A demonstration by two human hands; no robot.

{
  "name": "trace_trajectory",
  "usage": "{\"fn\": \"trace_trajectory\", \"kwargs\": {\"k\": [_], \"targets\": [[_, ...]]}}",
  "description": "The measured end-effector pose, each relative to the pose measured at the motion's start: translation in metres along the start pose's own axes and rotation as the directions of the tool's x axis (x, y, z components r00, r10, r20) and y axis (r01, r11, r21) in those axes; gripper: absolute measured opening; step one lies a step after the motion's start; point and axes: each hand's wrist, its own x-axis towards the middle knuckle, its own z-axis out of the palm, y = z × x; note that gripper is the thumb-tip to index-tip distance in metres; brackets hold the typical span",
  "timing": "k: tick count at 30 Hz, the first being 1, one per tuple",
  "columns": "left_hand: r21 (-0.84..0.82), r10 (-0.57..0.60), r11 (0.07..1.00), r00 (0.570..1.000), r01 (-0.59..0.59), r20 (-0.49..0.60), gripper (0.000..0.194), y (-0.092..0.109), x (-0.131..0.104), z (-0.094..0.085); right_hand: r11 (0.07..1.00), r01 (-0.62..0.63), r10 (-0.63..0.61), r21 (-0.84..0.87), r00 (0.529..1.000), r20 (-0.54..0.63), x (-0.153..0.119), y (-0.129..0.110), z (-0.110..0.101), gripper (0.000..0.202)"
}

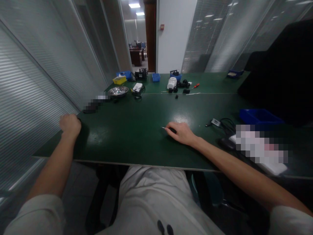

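Observation:
My right hand (181, 133) rests low over the middle of the green table (132, 130). Its thumb and forefinger are pinched together on a small thin pale piece (163, 127), whose tip points left; its kind is too small to make out. Over the table's left edge, my left hand (70, 125) is closed with the fingers curled in. A bit of something dark shows by its fingertips, but what the hand holds, if anything, is hidden.
At the back left are a metal bowl (118, 91), a yellow tray (119, 80) and a white box with cable (137, 87). A small blue bin (156, 77), dark parts and a red screwdriver (196, 86) lie farther back. Rightward are a blue tray (260, 117) and tagged cable (216, 122).

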Motion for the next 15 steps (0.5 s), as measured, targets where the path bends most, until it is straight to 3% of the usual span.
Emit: {"fn": "trace_trajectory", "kwargs": {"k": [3, 6, 8, 11, 15], "targets": [[0.059, -0.038, 0.997, 0.998, 0.04, -0.041, 0.03, -0.008, 0.003, 0.007, 1.0, -0.002, 0.002, 0.004, 1.0, 0.014, 0.0, 0.0, 0.0, 0.032], [-0.053, 0.143, 0.988, 0.989, -0.142, 0.028, 0.03, 0.006, 0.008, 0.015, 1.0, -0.011, 0.01, 0.002, 1.0, 0.024, 0.001, 0.0, 0.001, 0.032], [-0.174, 0.317, 0.938, 0.944, -0.299, 0.086, 0.028, 0.037, 0.005, 0.02, 1.0, -0.021, 0.021, -0.004, 0.999, 0.036, 0.001, 0.0, 0.002, 0.031], [-0.406, 0.597, 0.762, 0.79, -0.504, 0.139, 0.023, 0.109, -0.022, 0.029, 0.998, -0.042, 0.044, -0.04, 0.998, 0.053, 0.001, -0.001, 0.003, 0.029], [-0.66, 0.871, 0.381, 0.49, -0.647, 0.022, 0.02, 0.215, -0.085, 0.037, 0.992, -0.057, 0.067, -0.116, 0.994, 0.085, 0.001, -0.004, 0.002, 0.028]]}}
